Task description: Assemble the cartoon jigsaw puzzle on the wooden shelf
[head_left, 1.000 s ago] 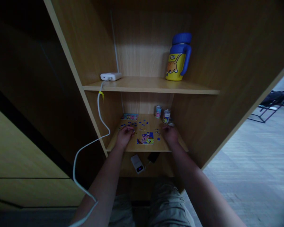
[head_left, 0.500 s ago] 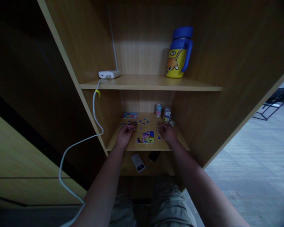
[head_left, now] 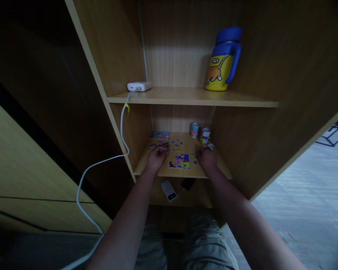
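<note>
Both my hands rest on the lower shelf (head_left: 160,170) of a wooden cabinet. A partly joined cartoon jigsaw (head_left: 180,161) lies between them near the shelf's front edge. My left hand (head_left: 156,158) lies knuckles up with its fingers curled over loose blue puzzle pieces (head_left: 161,144) at the left. My right hand (head_left: 206,157) sits to the right of the jigsaw, fingers bent down onto the shelf by a few small pieces (head_left: 195,162). What either hand holds is too small and dark to make out.
A picture card (head_left: 160,135) lies at the shelf's back, two small cans (head_left: 200,132) at the back right. Above, a blue-and-yellow jug (head_left: 223,60) and a white charger (head_left: 139,86) with a hanging cable (head_left: 101,165). A power bank (head_left: 169,190) lies below.
The view has shifted so the cabinet sits further right in the picture. My hands stay on the lower shelf either side of the jigsaw, the right one slightly nearer it.
</note>
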Demonstrator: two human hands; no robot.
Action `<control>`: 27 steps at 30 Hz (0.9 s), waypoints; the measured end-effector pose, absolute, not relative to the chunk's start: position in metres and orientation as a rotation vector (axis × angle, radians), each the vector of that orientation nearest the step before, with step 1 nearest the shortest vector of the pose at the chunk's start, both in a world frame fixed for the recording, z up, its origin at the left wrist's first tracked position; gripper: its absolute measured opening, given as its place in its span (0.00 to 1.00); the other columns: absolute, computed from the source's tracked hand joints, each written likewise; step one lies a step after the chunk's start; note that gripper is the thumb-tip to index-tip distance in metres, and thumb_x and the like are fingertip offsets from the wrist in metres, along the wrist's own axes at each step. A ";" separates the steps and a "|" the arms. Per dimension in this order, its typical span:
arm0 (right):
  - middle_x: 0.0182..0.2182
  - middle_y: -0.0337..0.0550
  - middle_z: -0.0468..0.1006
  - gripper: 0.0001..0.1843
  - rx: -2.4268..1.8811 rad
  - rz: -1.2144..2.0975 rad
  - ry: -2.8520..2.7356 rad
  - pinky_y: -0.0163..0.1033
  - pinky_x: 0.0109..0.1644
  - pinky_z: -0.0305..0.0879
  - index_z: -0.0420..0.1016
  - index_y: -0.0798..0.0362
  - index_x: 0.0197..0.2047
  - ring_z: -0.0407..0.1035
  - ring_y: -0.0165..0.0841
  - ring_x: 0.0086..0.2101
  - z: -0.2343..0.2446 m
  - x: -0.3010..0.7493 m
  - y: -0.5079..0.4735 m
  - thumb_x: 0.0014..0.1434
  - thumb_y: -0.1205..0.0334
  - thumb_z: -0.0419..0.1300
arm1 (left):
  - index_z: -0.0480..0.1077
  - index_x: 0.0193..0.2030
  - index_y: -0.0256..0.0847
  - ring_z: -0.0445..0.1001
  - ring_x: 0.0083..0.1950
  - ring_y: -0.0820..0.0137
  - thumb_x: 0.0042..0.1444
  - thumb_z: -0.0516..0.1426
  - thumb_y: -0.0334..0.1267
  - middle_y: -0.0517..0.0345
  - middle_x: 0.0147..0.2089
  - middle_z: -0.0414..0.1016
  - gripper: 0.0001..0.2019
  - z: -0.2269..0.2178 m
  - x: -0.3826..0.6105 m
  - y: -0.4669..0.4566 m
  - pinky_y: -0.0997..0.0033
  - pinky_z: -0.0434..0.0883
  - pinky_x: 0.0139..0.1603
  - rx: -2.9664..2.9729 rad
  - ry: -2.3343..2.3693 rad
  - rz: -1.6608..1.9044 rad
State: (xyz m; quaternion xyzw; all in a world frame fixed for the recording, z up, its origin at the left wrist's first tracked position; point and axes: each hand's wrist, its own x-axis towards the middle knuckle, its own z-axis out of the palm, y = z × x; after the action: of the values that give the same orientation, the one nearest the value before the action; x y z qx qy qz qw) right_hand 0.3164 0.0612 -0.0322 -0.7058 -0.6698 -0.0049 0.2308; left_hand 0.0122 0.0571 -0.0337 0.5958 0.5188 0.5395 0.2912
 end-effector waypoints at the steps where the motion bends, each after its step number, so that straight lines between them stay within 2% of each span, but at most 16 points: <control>1: 0.49 0.65 0.86 0.17 -1.945 -0.013 -1.840 0.43 0.51 0.72 0.88 0.58 0.50 0.82 0.47 0.47 -0.032 0.316 0.061 0.74 0.58 0.60 | 0.81 0.40 0.43 0.82 0.46 0.60 0.59 0.64 0.31 0.53 0.43 0.86 0.05 -0.032 0.013 0.056 0.58 0.76 0.57 1.593 1.385 1.438; 7: 0.49 0.67 0.86 0.16 -1.954 0.015 -1.828 0.45 0.52 0.72 0.87 0.59 0.48 0.82 0.48 0.47 -0.032 0.315 0.062 0.74 0.56 0.61 | 0.81 0.41 0.43 0.83 0.47 0.60 0.59 0.62 0.29 0.53 0.44 0.87 0.07 -0.028 0.015 0.052 0.56 0.77 0.57 1.611 1.384 1.421; 12: 0.44 0.54 0.88 0.13 -1.720 0.223 -1.723 0.41 0.52 0.73 0.84 0.53 0.45 0.82 0.42 0.45 -0.039 0.323 0.064 0.72 0.53 0.63 | 0.81 0.42 0.42 0.83 0.47 0.60 0.60 0.62 0.29 0.53 0.44 0.87 0.08 -0.025 0.015 0.049 0.55 0.77 0.57 1.609 1.382 1.419; 15: 0.44 0.48 0.88 0.10 -1.495 0.381 -1.607 0.42 0.53 0.75 0.82 0.52 0.45 0.82 0.39 0.44 -0.043 0.327 0.066 0.70 0.54 0.63 | 0.81 0.42 0.42 0.83 0.47 0.59 0.59 0.62 0.29 0.52 0.44 0.87 0.08 -0.023 0.016 0.048 0.55 0.77 0.57 1.605 1.370 1.422; 18: 0.47 0.49 0.88 0.10 -1.391 0.482 -1.587 0.43 0.56 0.77 0.81 0.52 0.47 0.82 0.38 0.46 -0.044 0.328 0.067 0.68 0.56 0.63 | 0.82 0.41 0.42 0.83 0.46 0.59 0.59 0.62 0.29 0.52 0.43 0.87 0.08 -0.022 0.016 0.047 0.55 0.77 0.56 1.600 1.356 1.425; 22: 0.48 0.50 0.89 0.12 -1.314 0.607 -1.565 0.47 0.59 0.76 0.83 0.51 0.46 0.82 0.41 0.48 -0.041 0.325 0.066 0.68 0.54 0.64 | 0.82 0.41 0.42 0.83 0.45 0.59 0.58 0.63 0.29 0.52 0.43 0.86 0.07 -0.023 0.016 0.048 0.56 0.77 0.55 1.583 1.354 1.429; 27: 0.49 0.48 0.89 0.11 -1.315 0.658 -1.553 0.48 0.60 0.76 0.85 0.50 0.47 0.82 0.40 0.49 -0.034 0.324 0.060 0.68 0.55 0.65 | 0.82 0.40 0.43 0.83 0.46 0.59 0.59 0.63 0.30 0.53 0.43 0.86 0.06 -0.024 0.016 0.048 0.55 0.77 0.57 1.584 1.351 1.443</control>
State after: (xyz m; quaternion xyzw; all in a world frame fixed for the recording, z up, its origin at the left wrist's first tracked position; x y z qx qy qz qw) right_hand 0.3241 0.0601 -0.0338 -0.5392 -0.6367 0.2698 0.4806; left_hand 0.0162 0.0476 -0.0235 0.5965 0.5090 0.5436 0.2995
